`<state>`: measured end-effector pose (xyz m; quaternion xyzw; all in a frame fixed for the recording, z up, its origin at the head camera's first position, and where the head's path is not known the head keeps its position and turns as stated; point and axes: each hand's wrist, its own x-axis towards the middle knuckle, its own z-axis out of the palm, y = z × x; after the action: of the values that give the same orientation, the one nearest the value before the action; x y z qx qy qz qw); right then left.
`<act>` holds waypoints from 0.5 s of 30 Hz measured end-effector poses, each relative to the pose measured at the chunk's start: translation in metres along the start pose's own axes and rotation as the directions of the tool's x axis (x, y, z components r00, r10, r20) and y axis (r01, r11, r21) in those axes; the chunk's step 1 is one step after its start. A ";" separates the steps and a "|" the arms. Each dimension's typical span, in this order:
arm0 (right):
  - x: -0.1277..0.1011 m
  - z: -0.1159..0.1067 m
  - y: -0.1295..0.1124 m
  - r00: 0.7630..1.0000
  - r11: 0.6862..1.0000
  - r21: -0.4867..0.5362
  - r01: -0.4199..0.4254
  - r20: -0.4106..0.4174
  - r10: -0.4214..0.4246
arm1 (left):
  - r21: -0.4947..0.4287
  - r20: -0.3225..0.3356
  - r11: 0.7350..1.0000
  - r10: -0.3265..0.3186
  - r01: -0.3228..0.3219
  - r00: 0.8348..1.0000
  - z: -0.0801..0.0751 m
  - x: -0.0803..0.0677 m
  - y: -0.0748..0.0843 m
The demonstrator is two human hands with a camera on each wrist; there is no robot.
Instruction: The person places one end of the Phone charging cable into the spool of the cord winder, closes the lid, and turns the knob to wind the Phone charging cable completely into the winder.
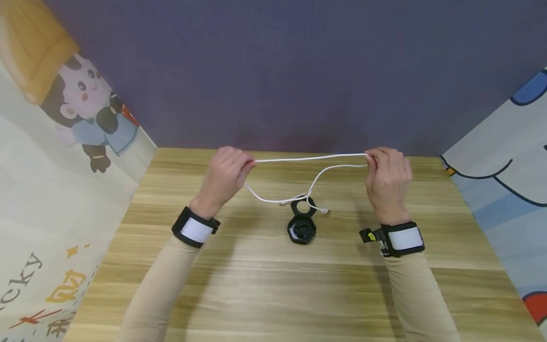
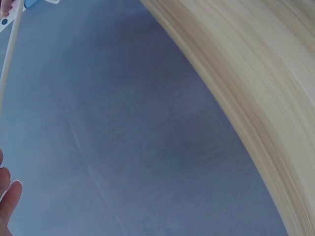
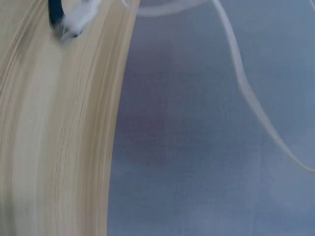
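- Head view: hold white cord [image 1: 309,157] level over far tabletop [image 1: 427,190], with fingers of left hand [image 1: 227,171] and right hand [image 1: 389,176] clamped on it.
- Best to pull evenly, clear of black case [image 1: 301,221].

Curled fingers of the left hand [image 1: 226,173] and right hand [image 1: 390,180] hide where each pinches the white cable [image 1: 307,157]. The plug [image 1: 325,211], off the table's [image 1: 299,285] far edge, is too small to identify, as are the black case's [image 1: 302,230] contents. The table's near corners and both sleeves [image 1: 160,289] are cut off. In the right wrist view, a white thing [image 3: 81,17] is blurred.
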<state>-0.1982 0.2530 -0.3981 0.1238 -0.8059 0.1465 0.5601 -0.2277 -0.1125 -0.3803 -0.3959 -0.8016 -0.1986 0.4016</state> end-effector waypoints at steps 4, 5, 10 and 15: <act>-0.001 -0.004 0.005 1.000 1.000 -0.012 -0.011 -0.006 0.011 | 0.021 0.009 1.000 -0.007 0.007 1.000 -0.003 -0.003 -0.002; -0.001 -0.005 0.006 1.000 1.000 -0.012 -0.013 -0.010 0.013 | 0.024 0.011 1.000 -0.008 0.008 1.000 -0.004 -0.003 -0.003; -0.001 -0.010 0.010 0.999 0.999 -0.012 -0.030 -0.014 0.030 | 0.039 0.009 0.999 -0.008 0.008 1.000 -0.007 -0.006 -0.007; -0.002 -0.015 0.016 0.999 0.998 -0.033 -0.045 -0.014 0.045 | 0.081 0.023 0.997 -0.020 0.018 1.000 -0.009 -0.013 -0.012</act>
<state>-0.1904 0.2736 -0.3969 0.0953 -0.8071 0.1464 0.5640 -0.2280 -0.1319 -0.3855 -0.3741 -0.8174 -0.1650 0.4059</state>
